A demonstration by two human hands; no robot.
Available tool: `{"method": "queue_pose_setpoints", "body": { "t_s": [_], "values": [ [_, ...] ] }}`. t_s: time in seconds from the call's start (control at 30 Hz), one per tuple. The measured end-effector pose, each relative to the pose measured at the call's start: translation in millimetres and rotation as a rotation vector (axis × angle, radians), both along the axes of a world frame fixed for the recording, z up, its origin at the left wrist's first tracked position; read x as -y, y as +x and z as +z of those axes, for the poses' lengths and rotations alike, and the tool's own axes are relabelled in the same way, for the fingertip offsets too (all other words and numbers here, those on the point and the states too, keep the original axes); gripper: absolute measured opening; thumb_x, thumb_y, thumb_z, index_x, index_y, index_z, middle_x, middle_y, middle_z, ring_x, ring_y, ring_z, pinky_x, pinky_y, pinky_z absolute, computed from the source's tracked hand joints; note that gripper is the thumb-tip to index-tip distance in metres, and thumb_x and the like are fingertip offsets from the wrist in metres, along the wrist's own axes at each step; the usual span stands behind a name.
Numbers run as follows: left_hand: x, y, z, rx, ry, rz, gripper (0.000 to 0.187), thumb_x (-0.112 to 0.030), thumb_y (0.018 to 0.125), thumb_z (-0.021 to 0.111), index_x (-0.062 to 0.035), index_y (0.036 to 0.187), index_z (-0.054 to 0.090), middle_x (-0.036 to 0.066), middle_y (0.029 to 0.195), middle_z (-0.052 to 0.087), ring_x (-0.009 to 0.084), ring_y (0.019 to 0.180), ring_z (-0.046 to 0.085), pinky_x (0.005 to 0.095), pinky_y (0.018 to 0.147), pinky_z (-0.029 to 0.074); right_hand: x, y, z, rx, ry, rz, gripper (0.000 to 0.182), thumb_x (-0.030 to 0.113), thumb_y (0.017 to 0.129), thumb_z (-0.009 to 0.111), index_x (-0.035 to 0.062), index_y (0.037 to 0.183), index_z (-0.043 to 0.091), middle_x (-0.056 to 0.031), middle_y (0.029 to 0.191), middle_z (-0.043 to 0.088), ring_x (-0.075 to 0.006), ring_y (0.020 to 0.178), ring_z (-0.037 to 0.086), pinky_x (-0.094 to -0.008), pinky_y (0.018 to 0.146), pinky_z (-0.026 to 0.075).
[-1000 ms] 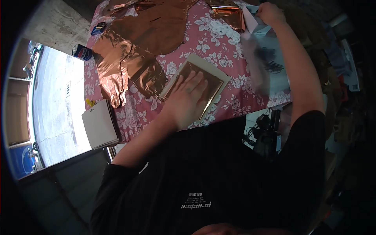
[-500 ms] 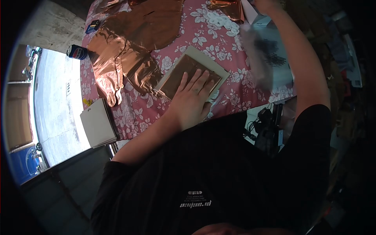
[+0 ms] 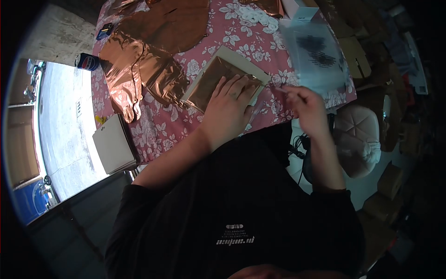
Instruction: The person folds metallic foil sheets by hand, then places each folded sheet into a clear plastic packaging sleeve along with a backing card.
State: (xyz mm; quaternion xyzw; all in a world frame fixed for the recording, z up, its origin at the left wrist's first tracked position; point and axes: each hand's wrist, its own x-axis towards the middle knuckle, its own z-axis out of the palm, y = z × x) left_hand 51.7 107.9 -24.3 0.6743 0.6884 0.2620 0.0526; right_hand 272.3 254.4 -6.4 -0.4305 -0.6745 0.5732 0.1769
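- Left hand point(image 3: 227, 109) lies spread, pressed flat on the copper foil sheet point(image 3: 218, 81), which sits on a pale card point(image 3: 234, 56) on the table point(image 3: 158, 135).
- Right hand point(image 3: 304, 107) hovers beside it, fingertips pinched; what it holds is too small to tell.
- Foil looks thin, light and crease-prone; better lifted by an edge.

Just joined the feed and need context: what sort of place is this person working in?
Probably a home workshop or garage craft space: a table under a pink floral tablecloth strewn with crinkled copper foil sheets, cardboard boxes piled alongside, and a bright open doorway onto pavement.
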Motion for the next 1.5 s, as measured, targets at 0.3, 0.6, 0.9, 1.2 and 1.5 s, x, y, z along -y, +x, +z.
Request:
{"method": "queue_pose_setpoints", "body": {
  "t_s": [0.3, 0.6, 0.9, 1.2, 1.5],
  "values": [
    [3, 0, -4, 0.051, 0.037, 0.017, 0.047, -0.019, 0.093, 0.072, -0.0033, 0.137, 0.065, 0.02, 0.148, 0.06, 0.0368, 0.146, 0.052, 0.0546, 0.128, 0.034, 34, -18, -26, 0.099, 0.798, -0.1, 0.013, 0.005, 0.096, 0.077, 0.0019, 0.108, 0.076, -0.0153, 0.094, 0.079, -0.0257, 0.082, 0.078, -0.0361, 0.072, 0.059],
    [5, -1, -6, 0.074, 0.082, 0.0, 0.046, -0.014, 0.092, 0.069, -0.0034, 0.137, 0.066, 0.022, 0.145, 0.062, 0.0392, 0.141, 0.056, 0.0534, 0.127, 0.037, 19, -42, -22, 0.167, 0.989, -0.106, 0.011, 0.01, 0.089, 0.083, 0.0038, 0.093, 0.075, -0.0114, 0.089, 0.074, -0.0309, 0.078, 0.073, -0.0418, 0.072, 0.058],
    [5, -3, -13, 0.146, 0.157, 0.018, 0.045, -0.007, 0.089, 0.07, -0.001, 0.134, 0.066, 0.022, 0.14, 0.065, 0.0398, 0.137, 0.061, 0.0541, 0.124, 0.041, 23, -33, -22, 0.154, 0.925, -0.134, 0.012, 0.009, 0.087, 0.086, 0.0023, 0.091, 0.077, -0.0109, 0.092, 0.072, -0.0282, 0.077, 0.072, -0.0383, 0.072, 0.058],
    [5, -4, -13, 0.162, 0.13, -0.013, 0.038, -0.011, 0.091, 0.07, -0.0001, 0.127, 0.068, 0.023, 0.14, 0.063, 0.0401, 0.141, 0.057, 0.0573, 0.126, 0.037, 20, -52, -18, 0.194, 0.759, -0.079, 0.018, 0.011, 0.086, 0.087, 0.0015, 0.099, 0.078, -0.0107, 0.094, 0.074, -0.0266, 0.076, 0.073, -0.0378, 0.072, 0.059],
    [6, -6, -14, 0.142, 0.111, -0.032, 0.039, -0.012, 0.091, 0.07, -0.0015, 0.129, 0.069, 0.023, 0.142, 0.063, 0.0393, 0.143, 0.055, 0.0571, 0.127, 0.036, 11, -54, -18, 0.147, 0.691, -0.009, 0.023, 0.004, 0.086, 0.084, 0.0, 0.107, 0.076, -0.0132, 0.096, 0.075, -0.0237, 0.085, 0.077, -0.0351, 0.076, 0.061]
  ]
}}
